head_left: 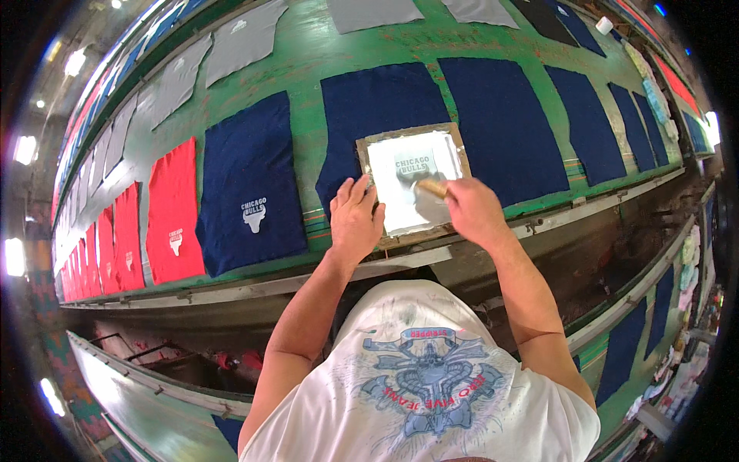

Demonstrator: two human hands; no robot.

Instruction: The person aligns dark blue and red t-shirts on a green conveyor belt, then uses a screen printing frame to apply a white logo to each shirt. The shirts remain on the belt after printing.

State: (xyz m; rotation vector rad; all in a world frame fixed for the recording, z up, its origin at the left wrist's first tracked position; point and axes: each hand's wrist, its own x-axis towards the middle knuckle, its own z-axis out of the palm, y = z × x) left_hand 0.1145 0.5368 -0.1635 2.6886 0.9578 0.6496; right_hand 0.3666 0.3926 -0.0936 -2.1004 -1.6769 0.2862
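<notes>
- Your right hand [476, 211] grasps a wooden-handled tool [434, 189] over the white framed screen [396, 213].
- Your left hand [356, 215] rests at the screen's left edge; whether it clasps there, I cannot tell.
- The screen lies on navy fabric [377, 96], on a long, scuffed green table [306, 71].
- Left of the screen: a printed navy panel [250, 162], then red panels [173, 192].
- Beyond it, grey panels [245, 40]; far left, lit lamps [25, 150].
</notes>
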